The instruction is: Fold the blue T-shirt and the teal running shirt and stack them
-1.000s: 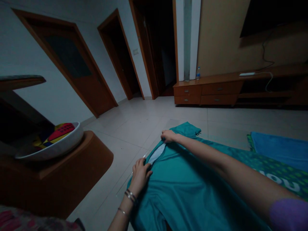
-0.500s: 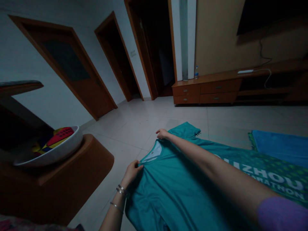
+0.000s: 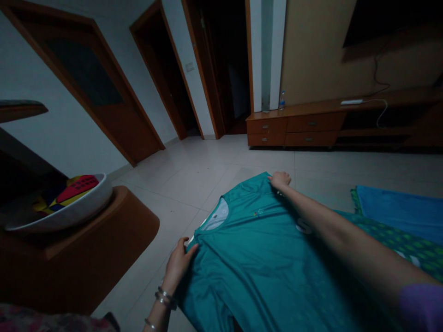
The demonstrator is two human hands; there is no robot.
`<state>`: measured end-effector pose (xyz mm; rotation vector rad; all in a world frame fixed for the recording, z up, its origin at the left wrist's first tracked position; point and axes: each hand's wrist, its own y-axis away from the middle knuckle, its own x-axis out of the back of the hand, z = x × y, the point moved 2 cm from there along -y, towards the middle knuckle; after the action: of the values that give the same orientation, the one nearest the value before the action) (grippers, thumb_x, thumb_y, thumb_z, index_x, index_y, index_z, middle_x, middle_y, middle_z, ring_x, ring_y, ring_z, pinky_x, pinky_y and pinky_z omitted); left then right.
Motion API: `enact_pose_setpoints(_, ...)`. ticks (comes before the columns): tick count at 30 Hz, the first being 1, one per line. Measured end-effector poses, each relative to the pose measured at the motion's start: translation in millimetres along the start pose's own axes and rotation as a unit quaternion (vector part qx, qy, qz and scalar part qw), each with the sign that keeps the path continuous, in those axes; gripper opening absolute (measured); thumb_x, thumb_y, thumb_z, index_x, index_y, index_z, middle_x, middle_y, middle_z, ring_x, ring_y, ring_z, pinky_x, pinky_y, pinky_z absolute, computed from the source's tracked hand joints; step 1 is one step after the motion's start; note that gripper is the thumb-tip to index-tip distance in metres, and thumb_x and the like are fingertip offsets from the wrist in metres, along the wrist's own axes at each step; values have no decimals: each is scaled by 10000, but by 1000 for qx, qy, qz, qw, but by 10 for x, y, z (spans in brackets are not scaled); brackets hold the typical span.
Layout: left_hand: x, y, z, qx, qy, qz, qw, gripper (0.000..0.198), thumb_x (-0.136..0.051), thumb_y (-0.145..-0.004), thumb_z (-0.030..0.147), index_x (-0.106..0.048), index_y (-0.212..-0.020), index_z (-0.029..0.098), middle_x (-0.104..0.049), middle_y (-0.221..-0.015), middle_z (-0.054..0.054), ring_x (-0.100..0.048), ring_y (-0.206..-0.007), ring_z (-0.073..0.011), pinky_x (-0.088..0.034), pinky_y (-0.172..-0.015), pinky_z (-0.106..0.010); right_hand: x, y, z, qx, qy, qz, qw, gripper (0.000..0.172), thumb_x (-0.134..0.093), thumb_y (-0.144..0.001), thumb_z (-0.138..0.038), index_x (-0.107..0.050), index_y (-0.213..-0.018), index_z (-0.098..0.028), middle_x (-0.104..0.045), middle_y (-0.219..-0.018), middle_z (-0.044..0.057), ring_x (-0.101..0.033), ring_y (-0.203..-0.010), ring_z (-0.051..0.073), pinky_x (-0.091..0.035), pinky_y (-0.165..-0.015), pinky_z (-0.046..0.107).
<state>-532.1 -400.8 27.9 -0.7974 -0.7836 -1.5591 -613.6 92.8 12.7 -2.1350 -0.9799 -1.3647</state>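
Tiled floor (image 3: 194, 180): teal shirt (image 3: 263, 258) now lies spread flatter on it than 0.5 s ago (neck opening faces up). Right hand (image 3: 279, 180) has moved from the collar to the far shoulder, fingers pinched on the cloth. Left hand (image 3: 178, 265) clamps the near shoulder edge, thumb on top

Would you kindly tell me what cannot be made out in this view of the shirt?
Head view:
White print on the teal shirt: crossed by the right forearm, unreadable.
Shirt hem: cut off by the bottom edge.
Right hand fingers: curled out of sight, grip unclear.
Bowl contents: too dim to identify.
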Motion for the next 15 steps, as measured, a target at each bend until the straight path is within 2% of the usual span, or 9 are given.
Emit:
enact_pose_setpoints(3, 72, 183, -72, 27, -9, -5, 1000, 660, -564, -692, 584, -539, -1163, 123, -579, -728, -32, -605, -732, -248, -423, -643, -309, -87, -87, 266, -15, 45, 19, 999, 426, -582, -856, -370, -652, -1105, -31, -521, -1207, 308, -488, -1169, 398, -444, -882, 477)
enact_pose_setpoints(7, 125, 461, -184, 60, 47, 12, 997, 672, -612, -648, 579, -541, -1133, 120, -508, -650, 22, -553, -641, -202, -394, -575, -276, -249, -163, 317, 50, 64, 37, 996, 375, -448, -938, -339, -603, -1150, -72, -575, -1165, 242, -584, -1063, 294, -467, -831, 362)
enact_pose_setpoints(12, 114, 778, -439, 105, 163, -5, 981, 664, -647, -622, 582, -514, -1098, 139, -422, -587, 79, -460, -521, -138, -343, -504, -238, -332, -275, 405, 124, 103, 68, 985, 369, -413, -957, -353, -552, -1146, -67, -650, -1006, 227, -638, -957, 259, -450, -803, 334)
enact_pose_setpoints(15, 147, 903, -564, 115, 126, 26, 985, 541, -610, -658, 542, -543, -1033, 158, -482, -609, 49, -512, -559, -161, -384, -547, -260, -336, -359, 507, 151, 110, 59, 980, 388, -449, -939, -412, -573, -1131, -100, -651, -1040, 209, -632, -965, 261, -445, -796, 335)
